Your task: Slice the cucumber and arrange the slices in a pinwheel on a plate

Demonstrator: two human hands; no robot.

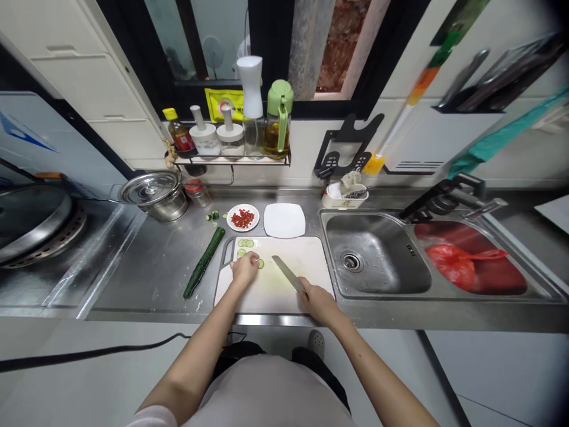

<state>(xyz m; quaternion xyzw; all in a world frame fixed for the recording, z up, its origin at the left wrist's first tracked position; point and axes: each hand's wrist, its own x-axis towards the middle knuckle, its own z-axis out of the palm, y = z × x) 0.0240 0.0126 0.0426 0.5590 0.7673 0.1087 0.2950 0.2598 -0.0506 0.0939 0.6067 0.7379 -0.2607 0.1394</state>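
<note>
My right hand (pixel 319 301) is closed round the handle of a kitchen knife (pixel 288 274), its blade pointing up and left over the white cutting board (pixel 284 296). On the board's left part, my left hand (pixel 245 268) has its fingers bent and pinched at a round cucumber slice (pixel 260 264). More cucumber slices (pixel 245 243) lie in a small group at the board's upper left corner. A whole cucumber (pixel 204 263) rests on the steel counter, left of the board. Behind the board stand a plate of chopped red pieces (pixel 243 218) and a bare white square plate (pixel 284 220).
Cucumber end pieces (pixel 215 216) lie by the red pieces' plate. A lidded steel pot (pixel 153 196) and a jar (pixel 197 193) stand back left. Right of the board is a sink (pixel 377 255), with a red bag (pixel 457 265) in the second basin. A seasoning shelf (pixel 233 159) hangs above.
</note>
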